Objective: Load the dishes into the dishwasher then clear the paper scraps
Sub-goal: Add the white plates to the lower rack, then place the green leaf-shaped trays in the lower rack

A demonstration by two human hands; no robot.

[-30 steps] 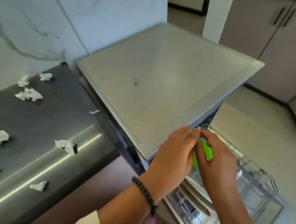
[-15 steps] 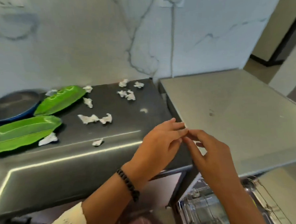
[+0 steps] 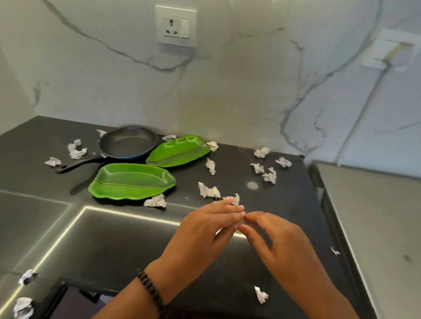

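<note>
White marble walling is backing a dark stone surface [image 3: 111,237], and on it the dishes are sitting unloaded: a near green leaf-shaped plate [image 3: 132,183], a far green leaf-shaped plate [image 3: 178,151] just behind it, and a black frying pan with a blue underside [image 3: 128,143] touching the far plate's edge, its handle pointing left. They are grouped toward the back wall, probably set down together to wait for loading. The dishwasher itself is not showing.

Crumpled white paper scraps [image 3: 208,191] are lying scattered all around the dishes, with more near the front-left edge [image 3: 23,309] and one by the front right [image 3: 261,295], so by the look of it the clearing part of the task is not begun.

Both hands are hovering above the surface's middle, well in front of the plates. The left hand [image 3: 203,235], with a dark beaded bracelet [image 3: 152,293] on its wrist, is holding its fingers [image 3: 231,210] nearly straight and together. The right hand [image 3: 280,246] is showing loosely curled, slightly spread fingers [image 3: 252,232]. The tips of the two hands are meeting; something pale may be pinched between them, but I cannot tell. Neither hand is touching a dish.

A grey appliance top [image 3: 384,235] is standing just right of the surface, and a white wall socket [image 3: 176,26] is hanging above.
</note>
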